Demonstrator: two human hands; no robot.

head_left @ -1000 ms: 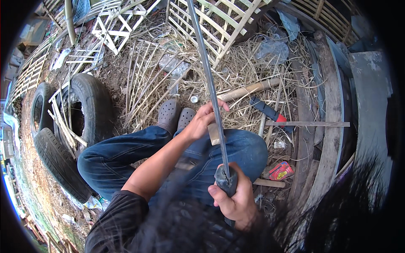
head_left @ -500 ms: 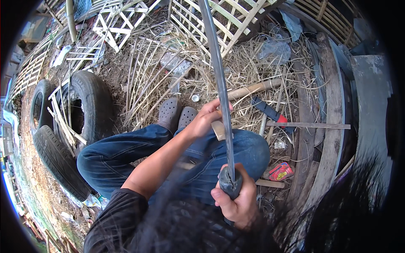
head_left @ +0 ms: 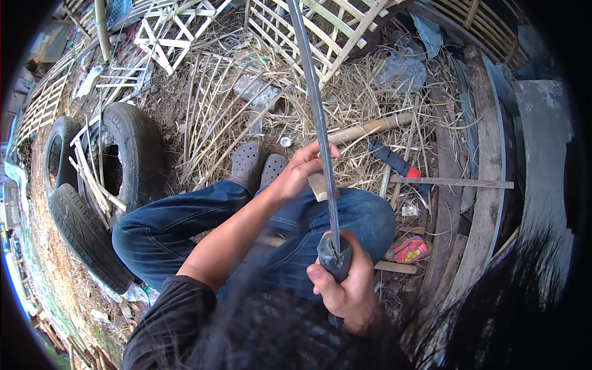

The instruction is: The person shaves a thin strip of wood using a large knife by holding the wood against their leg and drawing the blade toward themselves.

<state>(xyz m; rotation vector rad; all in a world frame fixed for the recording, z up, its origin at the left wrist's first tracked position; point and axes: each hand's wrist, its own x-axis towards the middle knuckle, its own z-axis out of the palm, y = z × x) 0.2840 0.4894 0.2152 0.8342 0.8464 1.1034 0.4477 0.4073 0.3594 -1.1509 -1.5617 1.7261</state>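
In my right hand is the dark, cracked handle of a long-bladed knife, the fingers wrapped round it. Its narrow grey blade runs away from me, past the top edge of the picture. Beyond my knees, my left hand is closed on a short piece of pale wood, which shows below the fingers. The blade passes in front of that piece and close to the fingertips; whether they touch cannot be made out. Part of the piece is hidden behind the hand and blade.
Old tyres lie to the left. A bamboo pole rests on scattered shavings. Right of my knee are a black and red tool, a red packet and long planks. Bamboo lattice panels stand at the far side.
The knife has shifted slightly left, its handle tilting a little with my right hand. My left hand and the wood piece have moved only slightly.
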